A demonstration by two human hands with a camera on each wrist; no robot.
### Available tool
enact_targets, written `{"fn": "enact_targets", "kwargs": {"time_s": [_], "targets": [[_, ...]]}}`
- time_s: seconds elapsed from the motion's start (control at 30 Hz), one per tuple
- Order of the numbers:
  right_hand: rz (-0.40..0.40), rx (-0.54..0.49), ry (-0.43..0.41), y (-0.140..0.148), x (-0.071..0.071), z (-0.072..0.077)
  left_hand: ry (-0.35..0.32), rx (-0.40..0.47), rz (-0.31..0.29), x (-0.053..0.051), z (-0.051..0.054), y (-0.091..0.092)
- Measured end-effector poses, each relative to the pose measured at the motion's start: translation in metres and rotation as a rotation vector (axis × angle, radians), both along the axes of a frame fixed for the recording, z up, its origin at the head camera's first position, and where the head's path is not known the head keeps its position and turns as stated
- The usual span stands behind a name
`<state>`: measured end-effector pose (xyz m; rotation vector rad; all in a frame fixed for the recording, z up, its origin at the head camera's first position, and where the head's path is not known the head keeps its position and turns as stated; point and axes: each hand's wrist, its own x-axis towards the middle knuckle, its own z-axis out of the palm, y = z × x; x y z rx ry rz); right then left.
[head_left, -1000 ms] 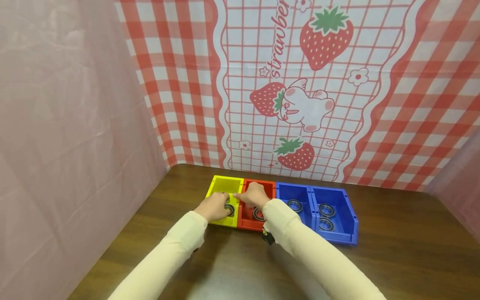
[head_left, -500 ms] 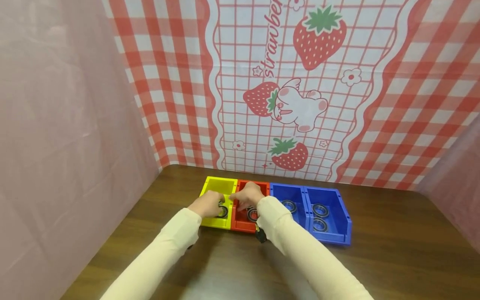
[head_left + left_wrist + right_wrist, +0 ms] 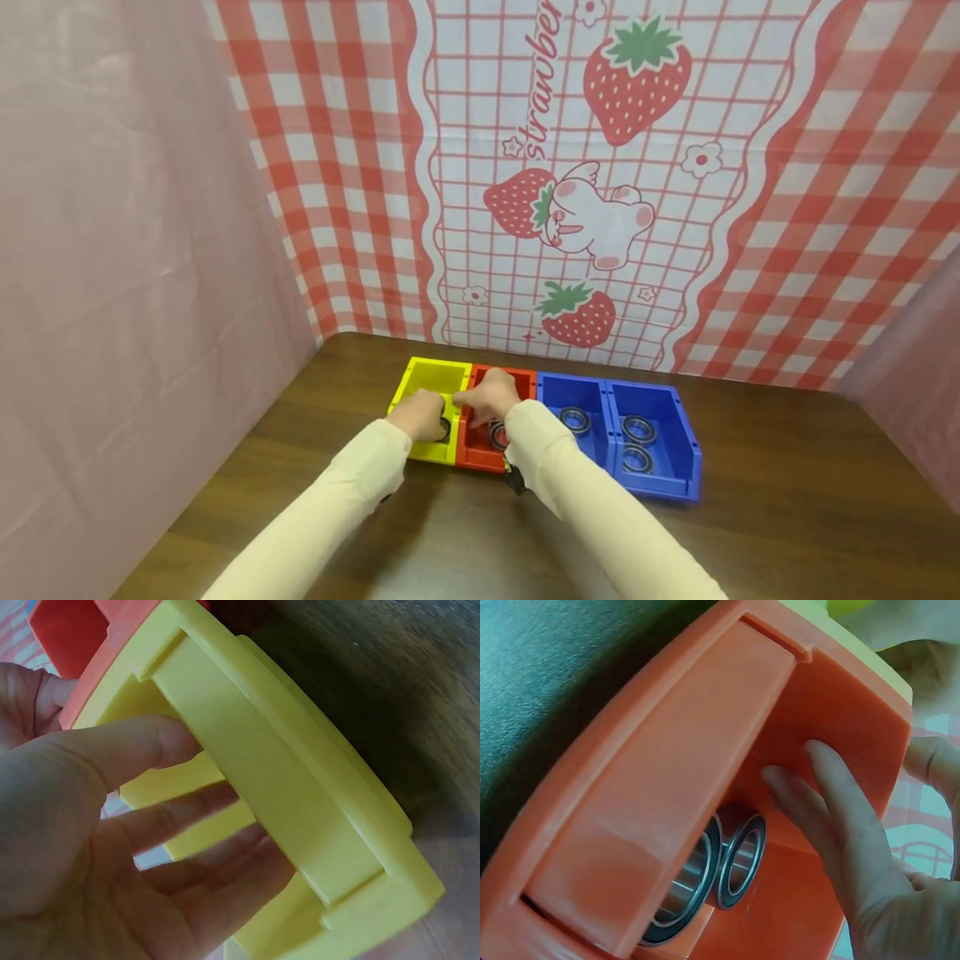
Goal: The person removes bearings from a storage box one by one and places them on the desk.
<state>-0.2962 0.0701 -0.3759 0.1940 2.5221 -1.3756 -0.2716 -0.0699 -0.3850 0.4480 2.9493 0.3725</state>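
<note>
My left hand [image 3: 420,414] reaches into the yellow bin [image 3: 438,377], partly covering a ball bearing [image 3: 446,431] at its front. In the left wrist view the thumb and fingers [image 3: 157,746] dip behind the bin's front lip, so the tips and anything between them are hidden. My right hand [image 3: 491,396] is over the red bin [image 3: 525,383]. In the right wrist view two of its fingers [image 3: 847,802] stretch along the red inner side wall, while another finger lies outside by the yellow-red border. Two bearings [image 3: 705,892] sit side by side behind the red front lip, apart from the hand.
Two blue bins [image 3: 572,390] adjoin the red one on the right. One bearing [image 3: 587,422] shows in the nearer blue bin and two [image 3: 651,433] in the far-right one. The row stands on a brown wooden table [image 3: 780,492], with a strawberry-print cloth [image 3: 480,250] behind.
The view has shifted slightly, moving the bins left in frame. My left hand now covers more of the yellow bin's bearing. The right hand stays at the red bin with a finger by the border.
</note>
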Motion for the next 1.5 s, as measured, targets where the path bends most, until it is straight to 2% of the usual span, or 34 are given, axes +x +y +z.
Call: {"fn": "enact_targets", "kwargs": {"time_s": [0.13,0.3,0.5,0.67,0.87,1.03,1.17,1.33,1.5], "targets": [[0.007,-0.007,-0.007,-0.002,0.0,0.001,0.012,-0.03,0.024,-0.002,-0.002,0.004],[0.017,-0.005,-0.008,-0.003,0.0,0.001,-0.008,-0.068,0.058,-0.003,-0.003,0.008],[0.015,0.007,-0.008,-0.001,0.001,0.0,0.021,-0.089,0.082,-0.002,-0.006,0.014],[0.014,0.0,0.003,0.0,0.002,0.001,0.057,-0.085,0.112,0.001,-0.008,0.018],[0.013,0.019,0.011,-0.001,0.003,0.001,0.068,-0.098,0.131,0.002,-0.011,0.021],[0.004,0.033,0.012,-0.002,0.004,0.0,0.098,-0.103,0.174,0.004,-0.015,0.024],[0.002,0.043,0.024,-0.002,0.006,-0.002,0.082,-0.073,0.212,0.007,-0.016,0.025],[-0.011,0.034,0.026,-0.001,0.007,-0.003,0.052,-0.027,0.172,0.008,-0.016,0.022],[-0.014,0.031,0.029,-0.002,0.003,-0.002,0.069,0.006,0.109,0.002,-0.018,0.016]]}}
